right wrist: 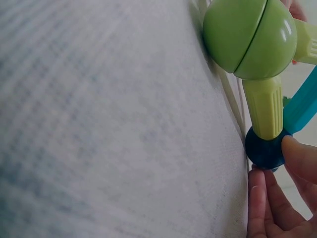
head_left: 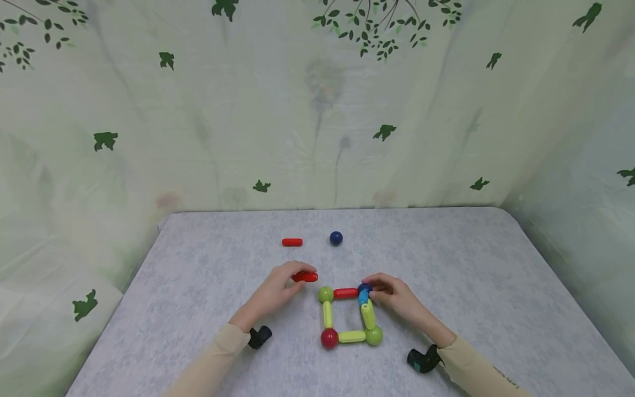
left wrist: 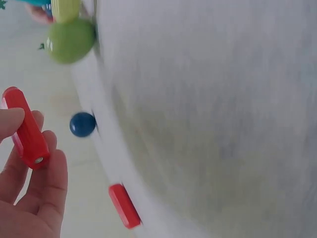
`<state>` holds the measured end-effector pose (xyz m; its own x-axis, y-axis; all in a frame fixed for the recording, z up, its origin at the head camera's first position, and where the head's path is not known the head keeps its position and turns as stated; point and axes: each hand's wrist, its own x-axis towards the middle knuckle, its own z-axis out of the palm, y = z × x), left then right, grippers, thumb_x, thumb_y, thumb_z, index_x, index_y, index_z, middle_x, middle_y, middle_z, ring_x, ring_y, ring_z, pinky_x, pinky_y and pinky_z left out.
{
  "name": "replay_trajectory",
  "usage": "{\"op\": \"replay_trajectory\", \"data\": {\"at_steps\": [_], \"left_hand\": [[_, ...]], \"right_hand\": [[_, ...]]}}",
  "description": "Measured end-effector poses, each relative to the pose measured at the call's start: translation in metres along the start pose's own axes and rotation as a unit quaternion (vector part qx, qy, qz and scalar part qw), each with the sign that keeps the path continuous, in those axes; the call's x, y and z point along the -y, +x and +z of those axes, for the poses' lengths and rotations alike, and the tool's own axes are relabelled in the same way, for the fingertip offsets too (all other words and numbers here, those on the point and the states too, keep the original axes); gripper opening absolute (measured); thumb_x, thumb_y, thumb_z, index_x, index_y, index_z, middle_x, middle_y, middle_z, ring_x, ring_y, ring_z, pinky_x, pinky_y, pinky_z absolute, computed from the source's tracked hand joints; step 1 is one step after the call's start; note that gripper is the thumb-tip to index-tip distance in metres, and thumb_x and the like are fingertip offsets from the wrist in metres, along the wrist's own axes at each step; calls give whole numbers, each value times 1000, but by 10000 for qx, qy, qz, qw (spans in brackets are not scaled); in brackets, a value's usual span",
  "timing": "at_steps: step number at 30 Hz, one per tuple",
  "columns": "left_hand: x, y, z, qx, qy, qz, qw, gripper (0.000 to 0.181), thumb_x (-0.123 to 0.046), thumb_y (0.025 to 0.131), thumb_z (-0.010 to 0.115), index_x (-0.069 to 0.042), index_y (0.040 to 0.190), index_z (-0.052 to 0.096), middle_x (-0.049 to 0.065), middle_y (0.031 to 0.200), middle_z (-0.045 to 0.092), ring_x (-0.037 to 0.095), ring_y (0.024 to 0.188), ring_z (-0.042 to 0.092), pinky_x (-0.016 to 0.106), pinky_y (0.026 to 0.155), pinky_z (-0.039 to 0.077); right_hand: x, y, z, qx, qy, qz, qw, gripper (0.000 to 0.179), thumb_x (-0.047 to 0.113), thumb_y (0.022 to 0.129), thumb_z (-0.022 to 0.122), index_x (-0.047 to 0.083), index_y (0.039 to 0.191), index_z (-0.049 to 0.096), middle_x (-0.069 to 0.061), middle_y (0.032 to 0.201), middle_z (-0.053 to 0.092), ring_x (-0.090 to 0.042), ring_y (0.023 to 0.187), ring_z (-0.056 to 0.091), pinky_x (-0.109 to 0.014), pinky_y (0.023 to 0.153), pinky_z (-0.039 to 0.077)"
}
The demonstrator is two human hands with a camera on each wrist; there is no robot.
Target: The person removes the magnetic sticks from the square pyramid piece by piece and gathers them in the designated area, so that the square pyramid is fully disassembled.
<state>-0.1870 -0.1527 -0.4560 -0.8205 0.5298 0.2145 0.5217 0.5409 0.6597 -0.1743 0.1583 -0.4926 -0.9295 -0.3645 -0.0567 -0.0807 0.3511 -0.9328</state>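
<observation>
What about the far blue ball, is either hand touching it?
No, the far blue ball rests on the table, clear of the left hand and the right hand.

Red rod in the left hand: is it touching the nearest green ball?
Apart: the left wrist view shows a clear gap, with backdrop between the red rod and green ball.

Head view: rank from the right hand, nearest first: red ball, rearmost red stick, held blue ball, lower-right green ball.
1. Held blue ball: pinched by the right hand.
2. Lower-right green ball: toward the camera.
3. Red ball: left of the green one.
4. Rearmost red stick: farther left, at the back.
</observation>
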Motion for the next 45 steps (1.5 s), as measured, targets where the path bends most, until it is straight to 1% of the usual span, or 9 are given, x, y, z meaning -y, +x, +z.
{"op": "replay_trajectory", "data": {"at_steps": [3, 6, 11, 16, 21, 25, 31, 38, 45], "left_hand": [[8, 4, -6, -184, 175, -320, 9992, 35, 2, 88, 65, -13, 120, 62, -3, 117, 62, 16, 106, 55, 37, 90, 48], [16, 9, -11, -339, 281, -528, 9976, 34, 2, 88, 65, -12, 119, 63, -2, 116, 62, 18, 105, 55, 37, 90, 48], [30, 20, -16, -607, 409, -551, 9958, 34, 6, 86, 65, -8, 116, 63, 6, 118, 59, 23, 106, 54, 37, 88, 49], [41, 30, -18, -676, 553, -796, 9930, 31, 5, 87, 64, -6, 115, 63, 9, 113, 58, 26, 105, 53, 40, 89, 49], [49, 41, -18, -705, 570, -1079, 9900, 26, 6, 88, 62, -4, 112, 65, 12, 110, 60, 30, 104, 52, 42, 89, 47], [54, 47, -19, -749, 675, -1044, 9894, 26, 9, 85, 63, -2, 108, 66, 14, 109, 62, 32, 104, 53, 44, 91, 45], [59, 52, -18, -773, 858, -1009, 9882, 27, 12, 82, 65, 2, 107, 66, 16, 107, 62, 34, 103, 55, 46, 92, 45], [60, 55, -18, -897, 1101, -798, 9866, 26, 14, 77, 67, 1, 100, 68, 14, 98, 60, 34, 95, 55, 44, 87, 46], [62, 57, -19, -748, 1094, -1023, 9859, 26, 12, 80, 66, -2, 101, 69, 13, 100, 60, 31, 97, 55, 42, 88, 45]], "right_hand": [[-1, 0, -1, 27, -35, -69, 10000, 27, 8, 95, 58, 5, 121, 61, -10, 117, 61, -22, 100, 59, -30, 83, 49], [-2, 0, -2, 24, -49, -81, 10000, 27, 8, 95, 58, 4, 121, 61, -11, 117, 61, -22, 101, 59, -30, 83, 49], [-1, 0, -2, 29, -20, -56, 10000, 27, 9, 95, 58, 4, 122, 61, -10, 118, 60, -22, 101, 58, -29, 83, 49], [2, 0, -1, 51, 8, -71, 10000, 28, 8, 95, 58, 2, 123, 60, -12, 119, 60, -23, 101, 58, -30, 83, 49], [12, -3, 0, 38, 21, -26, 10000, 27, 1, 95, 56, -2, 121, 59, -15, 117, 60, -28, 102, 58, -31, 82, 49], [17, -4, 0, 47, 69, -22, 10000, 27, -2, 94, 55, -5, 121, 58, -18, 116, 60, -32, 102, 58, -34, 83, 49], [5, -1, -1, 19, 29, -26, 10000, 28, 6, 95, 57, 1, 122, 59, -13, 117, 60, -25, 102, 58, -30, 83, 49], [-1, 0, 0, -3, 72, -26, 10000, 27, 9, 95, 59, 5, 121, 61, -10, 116, 61, -23, 101, 59, -30, 83, 49], [-1, 0, 0, -15, 29, 21, 10000, 26, 8, 95, 59, 6, 121, 61, -8, 115, 61, -22, 100, 59, -31, 83, 49]]}}
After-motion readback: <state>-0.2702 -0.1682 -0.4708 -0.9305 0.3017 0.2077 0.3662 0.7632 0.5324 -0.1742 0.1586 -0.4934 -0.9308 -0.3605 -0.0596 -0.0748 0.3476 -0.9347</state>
